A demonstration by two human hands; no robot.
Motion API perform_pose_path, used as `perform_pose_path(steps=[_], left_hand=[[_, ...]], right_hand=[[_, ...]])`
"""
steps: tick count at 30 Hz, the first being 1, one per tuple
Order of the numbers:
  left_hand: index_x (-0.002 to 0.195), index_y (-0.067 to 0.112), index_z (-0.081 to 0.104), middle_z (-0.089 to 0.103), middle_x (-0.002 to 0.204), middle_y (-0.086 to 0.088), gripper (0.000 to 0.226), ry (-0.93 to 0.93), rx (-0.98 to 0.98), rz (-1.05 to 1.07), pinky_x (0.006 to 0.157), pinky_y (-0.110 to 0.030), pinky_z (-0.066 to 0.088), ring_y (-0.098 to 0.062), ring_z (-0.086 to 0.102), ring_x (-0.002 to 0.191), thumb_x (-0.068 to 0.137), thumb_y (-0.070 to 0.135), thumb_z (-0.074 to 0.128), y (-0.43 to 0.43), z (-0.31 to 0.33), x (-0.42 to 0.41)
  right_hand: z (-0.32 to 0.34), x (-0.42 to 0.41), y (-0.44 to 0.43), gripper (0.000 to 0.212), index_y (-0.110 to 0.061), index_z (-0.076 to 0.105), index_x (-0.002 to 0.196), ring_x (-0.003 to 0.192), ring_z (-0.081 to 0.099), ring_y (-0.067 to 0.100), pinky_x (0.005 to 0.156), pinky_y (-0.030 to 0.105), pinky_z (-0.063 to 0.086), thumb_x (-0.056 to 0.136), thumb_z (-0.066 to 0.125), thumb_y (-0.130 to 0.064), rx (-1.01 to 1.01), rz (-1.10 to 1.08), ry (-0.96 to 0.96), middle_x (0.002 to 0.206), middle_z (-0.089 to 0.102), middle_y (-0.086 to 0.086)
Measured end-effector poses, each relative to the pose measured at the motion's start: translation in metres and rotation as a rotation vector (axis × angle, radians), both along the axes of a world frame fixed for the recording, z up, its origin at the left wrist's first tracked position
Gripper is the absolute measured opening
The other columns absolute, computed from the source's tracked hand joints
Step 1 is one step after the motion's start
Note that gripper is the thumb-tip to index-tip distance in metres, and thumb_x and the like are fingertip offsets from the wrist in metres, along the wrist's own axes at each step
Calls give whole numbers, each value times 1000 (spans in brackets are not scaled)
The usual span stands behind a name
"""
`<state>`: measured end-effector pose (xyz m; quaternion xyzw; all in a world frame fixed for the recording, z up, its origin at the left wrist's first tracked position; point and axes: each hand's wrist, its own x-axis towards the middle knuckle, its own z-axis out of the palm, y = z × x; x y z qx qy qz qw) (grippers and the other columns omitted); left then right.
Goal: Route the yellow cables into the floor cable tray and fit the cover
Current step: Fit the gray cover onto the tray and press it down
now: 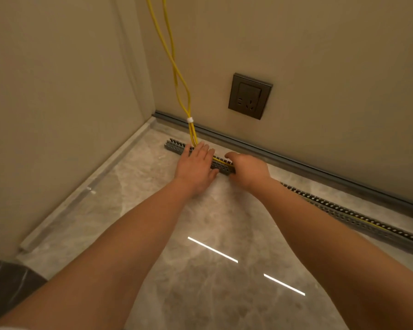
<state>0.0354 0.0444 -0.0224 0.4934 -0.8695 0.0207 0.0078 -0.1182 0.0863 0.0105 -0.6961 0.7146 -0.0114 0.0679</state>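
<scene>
My left hand [197, 164] lies flat, fingers spread, on the slotted floor cable tray [332, 208] at frame centre. My right hand [247, 169] curls over the tray; what its fingers grip I cannot tell. Yellow cables [177, 67], bound by a white tie [190, 120], drop from the upper frame into the tray.

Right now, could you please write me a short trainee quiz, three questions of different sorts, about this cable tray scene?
1. True or false: the cover is already fitted on the cable tray.
2. What binds the yellow cables above the floor? A) white tie B) black clip C) red tape
3. Which hand lies flat over the tray where the cables enter?

Key:
1. False, the slotted tray is open.
2. A, the white tie.
3. The left hand; the right hand is curled.
</scene>
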Motion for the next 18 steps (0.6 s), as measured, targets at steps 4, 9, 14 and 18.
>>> perform_pose_path(steps=[4,9,14,18], left_hand=[[153,17,16,17,161,-2,67,-51,19,9,121,-48,1,-16,8,150,98,56,21,-5,-3,14],[155,21,9,8,163,2,72,-43,60,75,121,-49,-1,-13,4,150,96,61,16,-17,-4,36],[155,23,3,3,163,4,75,-40,95,126,120,-52,-5,-11,2,150,94,65,15,-29,-2,50],[155,23,0,0,163,6,75,-30,130,151,119,-52,-6,-10,0,150,94,65,16,-38,0,59]], right_hand=[[5,8,-10,42,-22,52,128,105,62,31,75,35,50,87,60,-19,23,27,88,115,65,8],[13,24,-24,41,-19,52,126,100,62,30,69,35,48,86,63,-20,78,73,130,111,65,9],[21,43,-38,44,-16,50,125,101,61,30,68,37,47,84,65,-15,160,76,162,112,62,11],[22,56,-50,39,-14,49,122,102,60,31,64,36,42,86,63,-15,165,92,191,112,61,12]])
